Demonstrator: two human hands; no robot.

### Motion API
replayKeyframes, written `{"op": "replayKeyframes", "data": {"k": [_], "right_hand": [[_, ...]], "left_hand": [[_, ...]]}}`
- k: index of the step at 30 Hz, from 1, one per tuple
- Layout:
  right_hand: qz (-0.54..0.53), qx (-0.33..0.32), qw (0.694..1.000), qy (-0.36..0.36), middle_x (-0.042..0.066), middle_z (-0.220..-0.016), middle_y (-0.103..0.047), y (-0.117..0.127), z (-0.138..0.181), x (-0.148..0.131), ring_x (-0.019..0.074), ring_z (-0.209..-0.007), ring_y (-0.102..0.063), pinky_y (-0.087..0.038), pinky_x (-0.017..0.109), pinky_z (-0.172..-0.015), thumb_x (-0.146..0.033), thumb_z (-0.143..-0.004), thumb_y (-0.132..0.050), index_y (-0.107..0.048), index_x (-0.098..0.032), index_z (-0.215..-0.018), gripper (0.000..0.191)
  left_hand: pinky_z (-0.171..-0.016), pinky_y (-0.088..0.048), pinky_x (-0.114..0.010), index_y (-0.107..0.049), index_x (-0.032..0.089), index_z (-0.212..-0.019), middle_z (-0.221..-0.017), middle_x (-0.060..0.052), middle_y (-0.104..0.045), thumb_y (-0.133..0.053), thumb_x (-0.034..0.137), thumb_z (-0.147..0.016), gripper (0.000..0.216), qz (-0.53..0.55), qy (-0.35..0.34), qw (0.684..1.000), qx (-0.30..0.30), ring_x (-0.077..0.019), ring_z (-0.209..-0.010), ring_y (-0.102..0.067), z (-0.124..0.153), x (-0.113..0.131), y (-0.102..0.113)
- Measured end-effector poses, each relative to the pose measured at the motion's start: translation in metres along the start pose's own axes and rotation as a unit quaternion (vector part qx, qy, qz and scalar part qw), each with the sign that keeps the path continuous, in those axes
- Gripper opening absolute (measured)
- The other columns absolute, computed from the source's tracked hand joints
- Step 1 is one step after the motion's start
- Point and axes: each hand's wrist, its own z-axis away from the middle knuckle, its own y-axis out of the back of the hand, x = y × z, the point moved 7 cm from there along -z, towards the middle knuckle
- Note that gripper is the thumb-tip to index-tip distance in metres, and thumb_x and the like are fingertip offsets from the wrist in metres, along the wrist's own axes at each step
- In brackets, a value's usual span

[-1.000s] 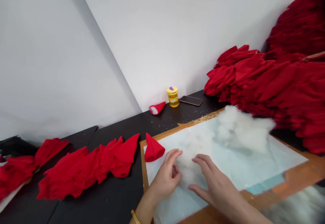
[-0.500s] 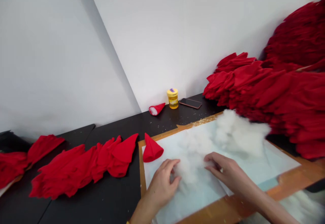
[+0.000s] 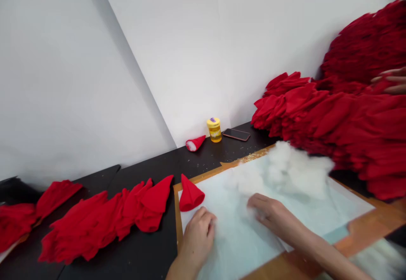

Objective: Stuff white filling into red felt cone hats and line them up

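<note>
And there was the small tuft of white stuffing [image 3: 249, 179], spread on the far half of the white sheet [image 3: 228, 246], with the right hand [image 3: 268, 212] just on its near side! Those fingers were bent and blurred; whether they pinched any fluff, I couldn't tell. Over to the sheet's left side: the left hand [image 3: 199, 233], fingers curled in, any grip hidden, just short of a red cloth cone [image 3: 191, 194] on the far-left corner. A bigger clump of stuffing [image 3: 298, 170] sat on the sheet's far-right part. Beyond the sheet's far edge stood a yellow-lidded jar [image 3: 214, 130], flanked by a smartphone [image 3: 236, 134] and a stuffed red cone [image 3: 194, 144] on its side. Left of the sheet, a row of red cloth cones [image 3: 104, 220]; past its right end, a great red cloth heap [image 3: 342, 119], another person's hand [image 3: 393, 81] on it!
</note>
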Motion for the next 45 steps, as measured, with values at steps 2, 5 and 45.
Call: {"op": "replayKeyframes", "data": {"k": [2,5,45], "right_hand": [[-0.030,-0.004,0.999,0.027,0.008,-0.139,-0.056,0.006,0.009,-0.001,0.0201,-0.106,-0.064,-0.050,0.033,-0.094,-0.008,-0.077,-0.052,-0.059,-0.026,-0.124,0.050],[-0.061,0.029,0.997,0.023,0.009,-0.154,-0.041,0.021,0.019,0.003,0.0156,-0.086,-0.066,-0.055,0.032,-0.082,-0.023,-0.087,-0.055,-0.052,-0.031,-0.134,0.048],[0.003,0.078,0.994,-0.073,0.000,-0.071,-0.063,0.048,-0.040,0.033,0.0175,-0.067,-0.060,-0.043,0.028,-0.065,-0.014,-0.079,-0.052,-0.061,-0.020,-0.082,0.012]], "left_hand": [[-0.096,-0.047,-0.040,-0.061,0.019,-0.119,-0.119,-0.011,-0.061,-0.047,0.010,-0.084,0.039,0.020,-0.033,0.999,0.011,-0.0256,-0.113,-0.058,0.000,0.009,0.008],[-0.107,-0.042,-0.041,-0.053,0.020,-0.132,-0.132,-0.011,-0.056,-0.051,0.011,-0.082,0.051,0.053,-0.084,0.994,0.050,-0.0255,-0.125,-0.050,-0.010,0.028,0.017],[-0.097,-0.045,-0.044,-0.060,0.018,-0.093,-0.103,-0.010,-0.064,-0.043,0.003,-0.070,0.033,0.048,-0.089,0.995,-0.021,-0.0258,-0.101,-0.058,-0.089,0.033,-0.008]]}}
